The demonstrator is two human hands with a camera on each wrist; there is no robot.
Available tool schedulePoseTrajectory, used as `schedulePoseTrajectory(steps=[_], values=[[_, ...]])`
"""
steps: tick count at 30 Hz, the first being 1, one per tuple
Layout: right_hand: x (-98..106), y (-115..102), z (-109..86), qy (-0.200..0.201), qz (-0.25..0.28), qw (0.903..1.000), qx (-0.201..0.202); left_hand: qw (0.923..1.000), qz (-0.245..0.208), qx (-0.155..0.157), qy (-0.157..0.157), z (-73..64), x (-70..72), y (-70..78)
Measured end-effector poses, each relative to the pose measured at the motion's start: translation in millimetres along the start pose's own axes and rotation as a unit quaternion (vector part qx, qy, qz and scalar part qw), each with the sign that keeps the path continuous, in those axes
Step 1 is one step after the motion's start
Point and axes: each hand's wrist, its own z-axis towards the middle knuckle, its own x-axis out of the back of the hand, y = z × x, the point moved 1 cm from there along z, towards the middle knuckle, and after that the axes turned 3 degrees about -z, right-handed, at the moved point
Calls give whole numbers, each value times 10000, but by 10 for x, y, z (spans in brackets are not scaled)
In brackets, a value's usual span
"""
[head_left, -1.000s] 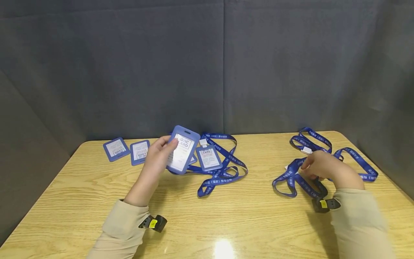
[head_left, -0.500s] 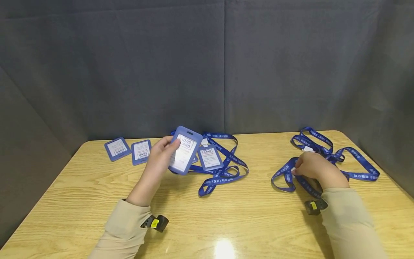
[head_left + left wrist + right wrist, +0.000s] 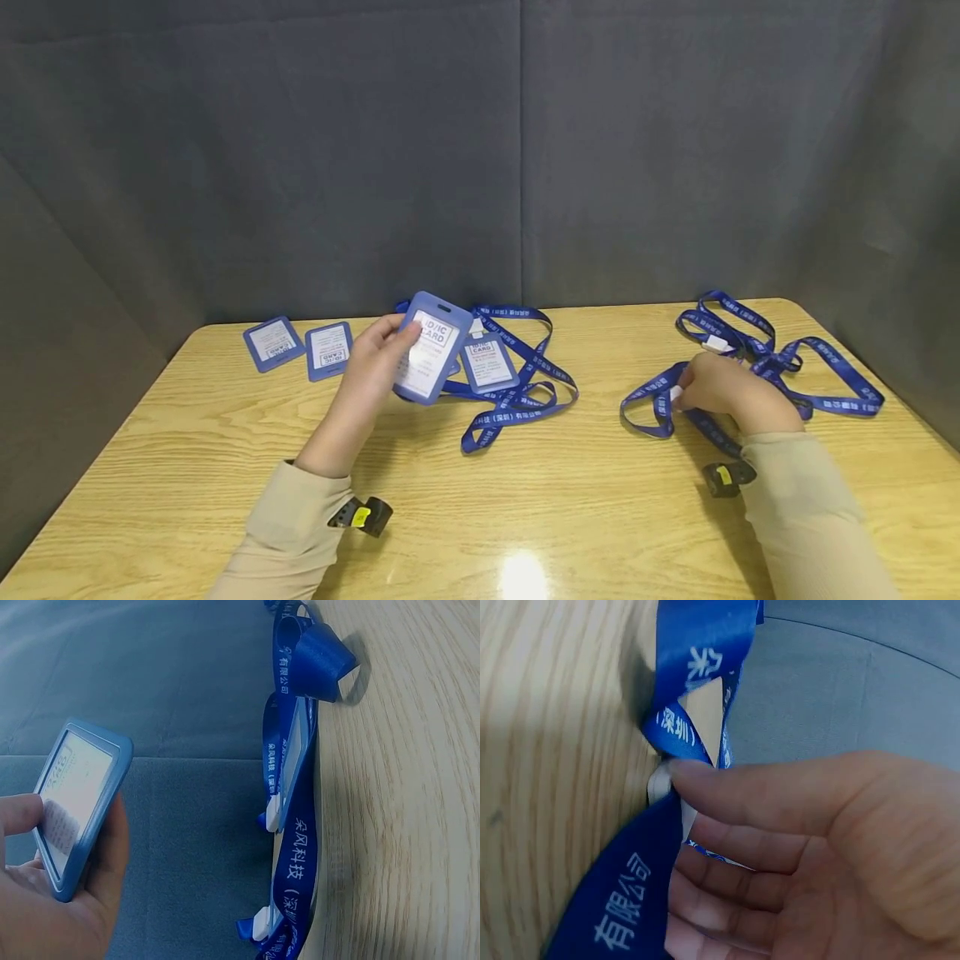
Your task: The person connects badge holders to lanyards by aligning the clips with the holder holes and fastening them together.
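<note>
Raised above the table, my left hand (image 3: 366, 362) holds a blue card holder (image 3: 429, 357), thumb on its clear front and fingers behind. The holder's slotted end points up and it leans slightly right. At the right, my right hand (image 3: 723, 387) pinches the white clip (image 3: 660, 782) of a blue printed lanyard (image 3: 622, 900) between thumb and fingers. Part of that clip is hidden by the thumb. The lanyard's strap lies loosely looped on the table around the hand.
Two loose card holders, one outer (image 3: 272, 343) and one inner (image 3: 328, 350), lie at the back left. A card holder (image 3: 489, 367) with lanyard lies mid-table, another partly behind my left hand. More tangled lanyards (image 3: 843, 404) lie right. A grey curtain (image 3: 517, 167) stands behind the table (image 3: 480, 517).
My right hand has shifted left and taken the white clip between its fingers, drawing the lanyard slightly left. The left hand stays almost still with the card holder.
</note>
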Motion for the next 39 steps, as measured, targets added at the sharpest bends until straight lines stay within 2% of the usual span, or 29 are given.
schedulePoseTrajectory(steps=[5, 12, 17, 24, 29, 32, 36, 39], values=[[-1, -13, -5, -84, 105, 9999, -56, 10000, 18, 29, -2, 12, 13, -4], [12, 19, -41, 96, 220, 9997, 90, 9999, -34, -96, -51, 14, 33, -12], [46, 49, -54, 214, 96, 9997, 19, 9997, -157, -142, -79, 15, 36, -20], [112, -9, -59, 792, 287, 9961, -261, 9999, -91, -136, -38, 12, 43, -13], [149, -50, -87, 1099, 528, 9923, -204, 9998, -98, -139, 108, 15, 69, -5], [157, -61, -98, 1594, 706, 9843, -279, 9998, -117, -132, 104, 18, 79, 0], [159, -65, -120, 2339, 1116, 9647, -478, 9997, -163, -177, 30, 19, 71, -5], [162, -61, -127, 2509, 1595, 9534, -515, 9996, -196, -219, -11, 17, 63, -16]])
